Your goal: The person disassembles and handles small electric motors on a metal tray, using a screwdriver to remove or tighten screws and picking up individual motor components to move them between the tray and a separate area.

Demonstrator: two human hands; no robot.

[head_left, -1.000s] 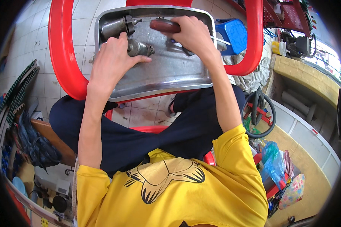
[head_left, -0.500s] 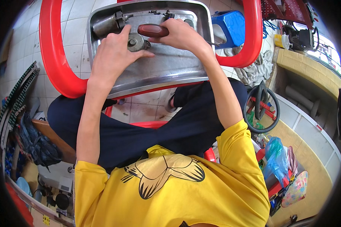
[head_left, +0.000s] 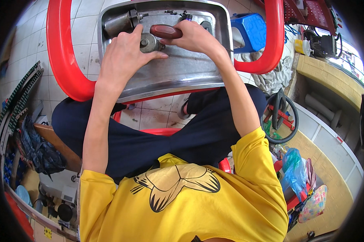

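Note:
A metal tray (head_left: 182, 70) rests on a red plastic stool in front of my knees. My left hand (head_left: 121, 54) steadies a round grey metal motor part (head_left: 149, 42), its thumb and forefinger spread around it and the other fingers partly hidden. My right hand (head_left: 196, 37) grips a screwdriver by its dark red handle (head_left: 165, 31); the handle points left, and a thin shaft shows past my wrist. My right fingertips are close to the round part's edge. Beyond my left fingers lies a cylindrical metal motor (head_left: 118, 25), with a shaft at one end.
Small dark parts (head_left: 172, 12) lie at the tray's far side. The stool's red rails (head_left: 61, 52) flank the tray. A blue plastic stool (head_left: 250, 32) stands to the right, near a grey cloth (head_left: 273, 74) and a black rubber tube (head_left: 293, 121). A black bag (head_left: 42, 149) sits at left.
The whole view has shifted slightly, the tray and stool appearing a little further right. Both hands keep nearly the same hold and place over the tray.

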